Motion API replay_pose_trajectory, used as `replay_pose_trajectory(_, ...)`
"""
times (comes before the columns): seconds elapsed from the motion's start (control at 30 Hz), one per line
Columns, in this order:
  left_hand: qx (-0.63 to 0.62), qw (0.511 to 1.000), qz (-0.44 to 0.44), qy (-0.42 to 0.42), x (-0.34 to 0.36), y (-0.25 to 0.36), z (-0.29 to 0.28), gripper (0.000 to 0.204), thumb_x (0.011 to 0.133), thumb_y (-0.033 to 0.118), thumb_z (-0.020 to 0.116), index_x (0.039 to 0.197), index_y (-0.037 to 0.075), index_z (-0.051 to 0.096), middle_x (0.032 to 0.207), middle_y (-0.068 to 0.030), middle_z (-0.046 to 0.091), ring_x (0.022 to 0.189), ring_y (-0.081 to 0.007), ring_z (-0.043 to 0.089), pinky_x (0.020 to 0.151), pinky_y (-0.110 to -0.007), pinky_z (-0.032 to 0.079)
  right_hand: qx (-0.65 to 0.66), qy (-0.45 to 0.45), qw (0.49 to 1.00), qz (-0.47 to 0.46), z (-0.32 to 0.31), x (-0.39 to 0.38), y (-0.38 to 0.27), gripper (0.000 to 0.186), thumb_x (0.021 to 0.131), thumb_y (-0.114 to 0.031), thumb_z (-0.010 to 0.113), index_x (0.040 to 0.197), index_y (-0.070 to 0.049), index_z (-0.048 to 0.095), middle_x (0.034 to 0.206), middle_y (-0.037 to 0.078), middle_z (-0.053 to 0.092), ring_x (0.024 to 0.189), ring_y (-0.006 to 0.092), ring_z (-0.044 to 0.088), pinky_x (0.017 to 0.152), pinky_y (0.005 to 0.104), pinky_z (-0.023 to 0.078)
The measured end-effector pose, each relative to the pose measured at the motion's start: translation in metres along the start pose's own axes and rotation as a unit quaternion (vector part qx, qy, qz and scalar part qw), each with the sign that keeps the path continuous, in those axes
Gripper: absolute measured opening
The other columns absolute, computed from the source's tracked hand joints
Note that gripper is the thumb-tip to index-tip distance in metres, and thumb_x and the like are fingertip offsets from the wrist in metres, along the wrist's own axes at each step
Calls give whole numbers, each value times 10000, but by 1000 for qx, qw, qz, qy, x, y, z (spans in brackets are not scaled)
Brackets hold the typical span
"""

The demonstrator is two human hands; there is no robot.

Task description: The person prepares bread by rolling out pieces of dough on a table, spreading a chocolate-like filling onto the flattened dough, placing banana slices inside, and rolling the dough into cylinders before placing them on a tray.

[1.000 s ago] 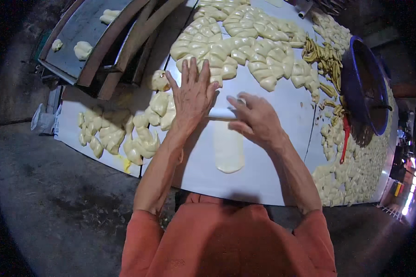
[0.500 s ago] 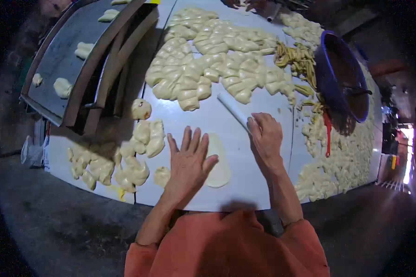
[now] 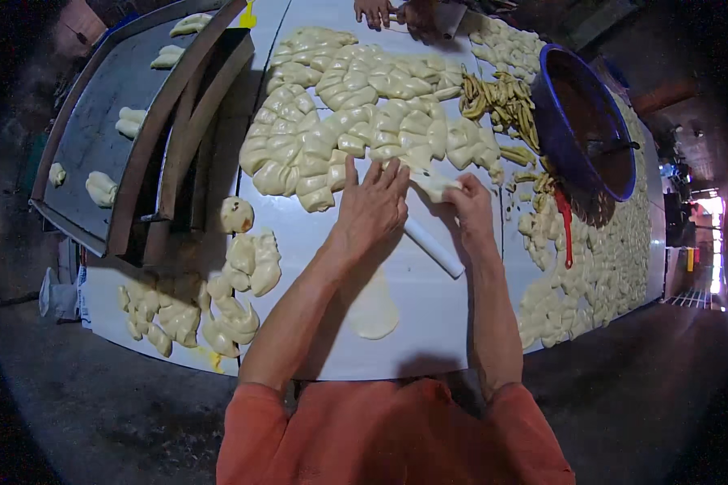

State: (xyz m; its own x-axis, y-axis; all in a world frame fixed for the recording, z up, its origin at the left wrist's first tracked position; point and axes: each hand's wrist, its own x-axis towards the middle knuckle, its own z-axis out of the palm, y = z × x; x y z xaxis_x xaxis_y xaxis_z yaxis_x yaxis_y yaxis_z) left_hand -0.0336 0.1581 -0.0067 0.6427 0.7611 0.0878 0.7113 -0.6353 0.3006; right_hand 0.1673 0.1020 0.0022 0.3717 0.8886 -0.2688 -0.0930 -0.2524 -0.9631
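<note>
My right hand [image 3: 471, 210] is closed, pinching a piece of pale dough [image 3: 435, 186] stretched out from the near edge of a large mass of dough pieces [image 3: 291, 149]. My left hand [image 3: 374, 202] lies with fingers extended over the near edge of that mass, to the left of the pinched piece. Between my arms a white rolling pin [image 3: 434, 248] rests slantwise on the white table [image 3: 429, 323], held by neither hand. A thin flattened sheet of dough [image 3: 374, 311] lies nearer me, partly covered by my left forearm and its shadow.
At left, stacked metal trays [image 3: 81, 162] carry several shaped dough pieces. More dough [image 3: 166, 303] sits at the front left. A purple basin [image 3: 546, 121] of brown filling stands right, near sliced bananas [image 3: 501, 101] and a red-handled utensil [image 3: 565, 226]. Another person's hands [image 3: 396, 14] work at the far edge.
My right hand has let go of the rolling pin and pinched dough from the mass. My left hand has moved forward from beside the flattened sheet to the mass. The rolling pin lies nearer me.
</note>
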Motion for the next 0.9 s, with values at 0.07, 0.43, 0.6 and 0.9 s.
replay_pose_trajectory(0.07, 15, 1000, 1, 5, 3, -5, 7, 565, 967, 213, 509, 1509, 73, 441, 1601, -132, 450, 1476, -345, 422, 1190, -729, 194, 45, 22, 999, -11, -20, -27, -11, 178, 828, -79, 621, 995, -24, 592, 900, 96, 641, 760, 160, 645, 633, 319, 568)
replay_pose_trajectory(0.43, 14, 996, -6, 91, -7, 6, 5, 538, 982, 268, 586, 1484, 96, 499, 1545, -165, 484, 1473, -357, 416, 1174, -754, 181, -21, -42, 998, 37, -79, -134, 5, 262, 892, -48, 684, 1113, -49, 543, 997, 99, 664, 807, 157, 664, 686, 302, 575)
replay_pose_trajectory(0.6, -102, 979, -58, 167, -72, 55, -20, 395, 968, 219, 650, 1337, 76, 637, 1360, -153, 631, 1318, -344, 561, 1166, -656, 278, -184, -215, 958, 35, -57, -122, 19, 291, 967, -162, 671, 1220, -38, 596, 1025, 147, 683, 842, 208, 704, 745, 315, 573)
replay_pose_trajectory(0.9, -29, 991, -115, 63, -128, 175, 17, 533, 929, 180, 656, 1429, 25, 554, 1439, -151, 597, 1374, -332, 524, 1190, -633, 291, -419, -199, 806, -367, -76, -103, 1, 441, 1006, -310, 621, 1367, -58, 605, 1343, 152, 632, 1195, 352, 634, 957, 432, 541)
